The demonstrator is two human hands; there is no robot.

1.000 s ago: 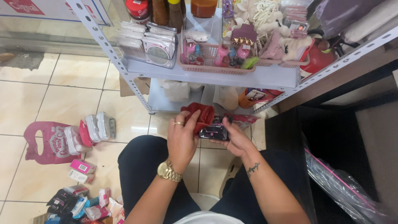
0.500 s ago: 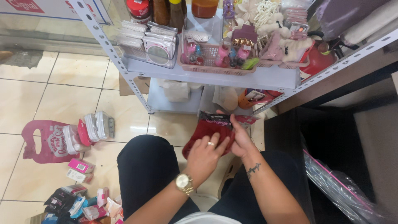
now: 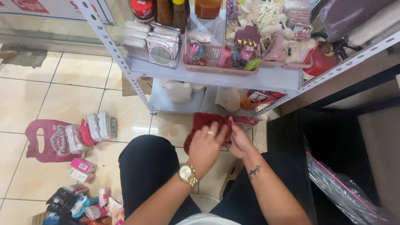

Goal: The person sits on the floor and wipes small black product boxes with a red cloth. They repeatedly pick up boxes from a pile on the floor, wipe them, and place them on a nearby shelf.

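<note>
Head view: red cloth (image 3: 203, 121) under left hand (image 3: 207, 145) fingers (image 3: 218, 130).

Red cloth (image 3: 204, 121) partly hidden by hands; right hand (image 3: 241, 141) mostly behind left hand (image 3: 206, 146).

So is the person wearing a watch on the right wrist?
No, the gold watch sits on the wrist of the left hand, while the arm of the right hand shows only a small dark tattoo.
</note>
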